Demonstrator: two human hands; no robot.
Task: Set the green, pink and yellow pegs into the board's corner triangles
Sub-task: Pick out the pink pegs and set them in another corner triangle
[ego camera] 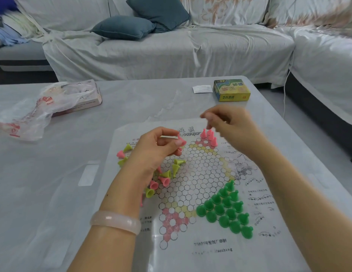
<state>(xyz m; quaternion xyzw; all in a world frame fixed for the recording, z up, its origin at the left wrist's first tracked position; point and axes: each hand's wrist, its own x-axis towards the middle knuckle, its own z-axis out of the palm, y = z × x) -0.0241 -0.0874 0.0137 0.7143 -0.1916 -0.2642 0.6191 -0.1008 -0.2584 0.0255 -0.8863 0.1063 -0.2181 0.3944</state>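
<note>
A printed paper board with circle spaces lies on the table. Several green pegs stand upright, filling its near right triangle. A few pink pegs stand in the far triangle. My left hand hovers over the board's left side and pinches a pink peg. Loose pink and yellow pegs lie tipped over beneath and beside that hand. My right hand hangs just above the far pink pegs, blurred, with fingertips pointing down; whether it holds anything is unclear.
A yellow-green game box and a white slip sit at the table's far right. A crumpled plastic bag lies over a flat box at the far left. A covered sofa with blue cushions stands behind the table.
</note>
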